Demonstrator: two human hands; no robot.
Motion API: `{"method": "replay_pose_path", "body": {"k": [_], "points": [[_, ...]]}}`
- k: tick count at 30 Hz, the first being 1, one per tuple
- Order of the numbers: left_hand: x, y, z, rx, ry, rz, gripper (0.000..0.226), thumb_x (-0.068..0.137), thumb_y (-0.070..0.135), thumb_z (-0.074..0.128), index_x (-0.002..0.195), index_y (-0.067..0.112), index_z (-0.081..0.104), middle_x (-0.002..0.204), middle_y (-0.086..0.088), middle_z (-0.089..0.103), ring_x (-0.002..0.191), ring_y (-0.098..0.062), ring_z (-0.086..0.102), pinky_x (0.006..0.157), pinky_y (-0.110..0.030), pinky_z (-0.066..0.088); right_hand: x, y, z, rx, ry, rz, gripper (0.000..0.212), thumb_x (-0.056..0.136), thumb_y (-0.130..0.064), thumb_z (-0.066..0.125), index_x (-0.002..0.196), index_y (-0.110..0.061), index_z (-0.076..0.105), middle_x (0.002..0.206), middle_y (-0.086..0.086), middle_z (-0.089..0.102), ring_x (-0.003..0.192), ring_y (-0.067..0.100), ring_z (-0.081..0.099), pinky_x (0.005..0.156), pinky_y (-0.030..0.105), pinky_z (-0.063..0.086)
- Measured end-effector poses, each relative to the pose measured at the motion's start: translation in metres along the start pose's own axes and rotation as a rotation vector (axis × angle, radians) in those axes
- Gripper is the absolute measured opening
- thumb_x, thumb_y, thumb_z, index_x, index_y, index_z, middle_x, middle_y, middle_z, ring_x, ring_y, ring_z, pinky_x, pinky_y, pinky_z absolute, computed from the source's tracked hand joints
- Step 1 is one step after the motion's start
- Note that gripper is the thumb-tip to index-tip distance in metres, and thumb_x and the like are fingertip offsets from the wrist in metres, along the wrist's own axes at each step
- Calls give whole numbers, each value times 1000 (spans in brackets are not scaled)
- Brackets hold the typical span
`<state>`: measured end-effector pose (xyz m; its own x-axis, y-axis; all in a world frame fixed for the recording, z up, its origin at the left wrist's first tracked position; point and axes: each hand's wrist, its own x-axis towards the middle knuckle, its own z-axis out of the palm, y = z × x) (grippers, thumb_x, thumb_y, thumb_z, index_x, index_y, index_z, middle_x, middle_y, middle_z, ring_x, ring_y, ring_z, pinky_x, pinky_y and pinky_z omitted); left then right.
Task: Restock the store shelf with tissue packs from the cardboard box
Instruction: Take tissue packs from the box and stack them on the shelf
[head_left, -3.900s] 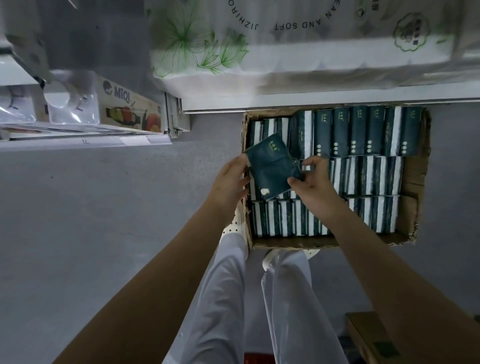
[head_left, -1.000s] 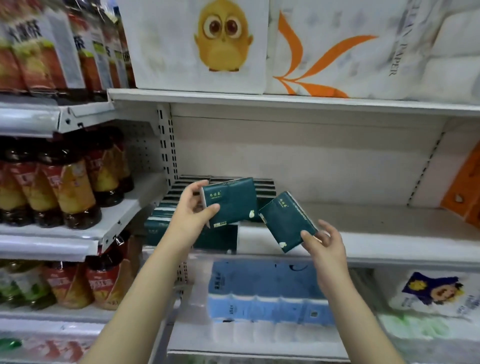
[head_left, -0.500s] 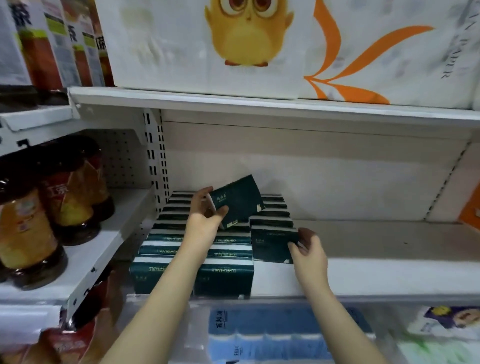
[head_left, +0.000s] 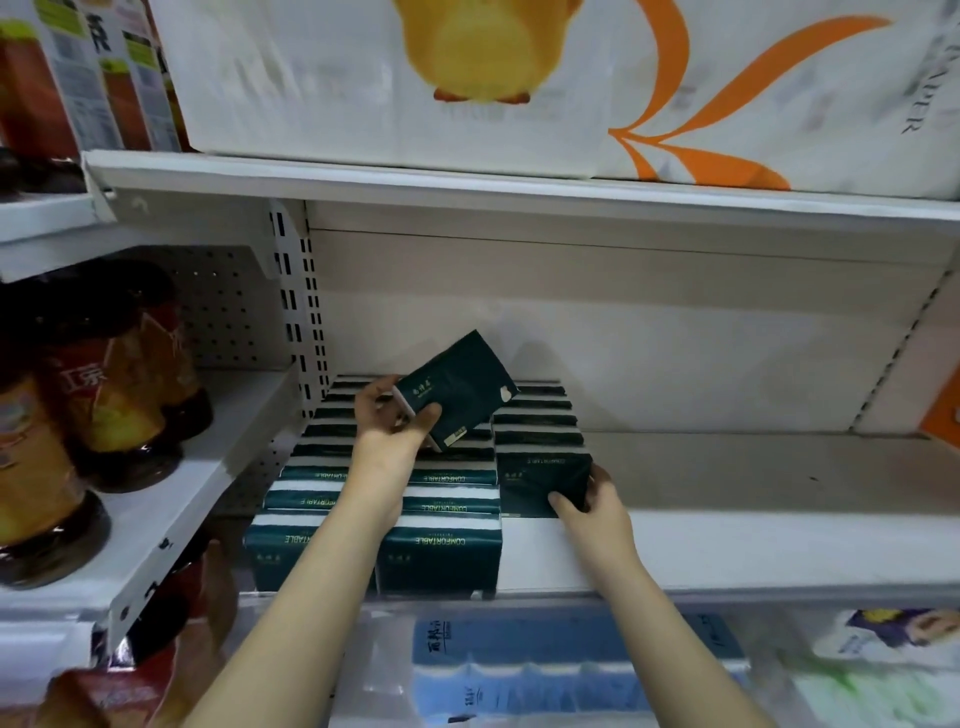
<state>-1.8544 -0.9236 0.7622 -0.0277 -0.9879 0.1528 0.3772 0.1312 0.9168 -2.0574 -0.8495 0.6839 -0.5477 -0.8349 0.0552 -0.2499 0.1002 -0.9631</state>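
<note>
Head view: you hold a dark green plastic-wrapped tissue pack (head_left: 457, 392) tilted above the stocked rows. Your left hand (head_left: 387, 431) has its grip pinched on the pack's near end, thumb below and fingers on top. The grip of your right hand (head_left: 597, 512) curls round the front corner of a second dark green tissue pack (head_left: 543, 486). That pack stands on the white metal shelf (head_left: 753, 545) at the front of a third column, just beside two filled columns of matching packs (head_left: 436, 556).

The restock looks partly done. Two columns reach the shelf lip, the third stops short of it, and there is shelf room to the right for more. The cardboard box is out of view, so what remains in it cannot be told.

Gold lettering on the pack tops reads "COMFORTABLE", upside down to you. The small characters on the held pack are too fine to read. Above, a white paper-roll bag (head_left: 810, 83) shows "PAPER" beside an orange leaf.
</note>
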Motion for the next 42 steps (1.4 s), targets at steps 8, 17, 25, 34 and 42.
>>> {"method": "replay_pose_path", "body": {"k": [8,17,25,34,42], "points": [[0,4,-4,-107,34,-40,40,89,2,64,117,20,41,102,-1,69,97,-20,66,73,-28,56,-7,-32,-4,120,130,-65,78,88,-46,65,150,-21,23,152,-2,32,142,19,28,115,37,29],[-8,4,-2,83,-288,22,45,86,-2,65,116,28,51,114,-9,68,108,-25,63,87,-29,53,-13,-96,0,96,-177,-272,29,98,-28,54,127,-25,53,113,-12,67,105,4,62,86,18,48],[-9,2,1,321,-392,43,39,93,16,61,128,29,51,116,3,65,106,-2,61,80,-6,45,-11,-76,-16,739,-162,22,23,97,0,50,114,-12,60,109,5,70,102,21,66,82,32,55],[-10,-2,-1,577,-454,29,34,93,17,63,127,20,59,119,10,62,106,0,58,78,1,40,-26,-20,-58,603,-176,58,37,92,9,52,124,-9,54,113,5,69,100,20,60,81,29,49],[-10,-5,-4,772,-526,42,33,92,22,64,124,31,60,128,11,61,120,-6,53,97,-19,39,-36,-15,-42,-24,-122,-25,47,84,-7,72,118,-21,44,116,-13,55,117,13,52,96,33,48]]}}
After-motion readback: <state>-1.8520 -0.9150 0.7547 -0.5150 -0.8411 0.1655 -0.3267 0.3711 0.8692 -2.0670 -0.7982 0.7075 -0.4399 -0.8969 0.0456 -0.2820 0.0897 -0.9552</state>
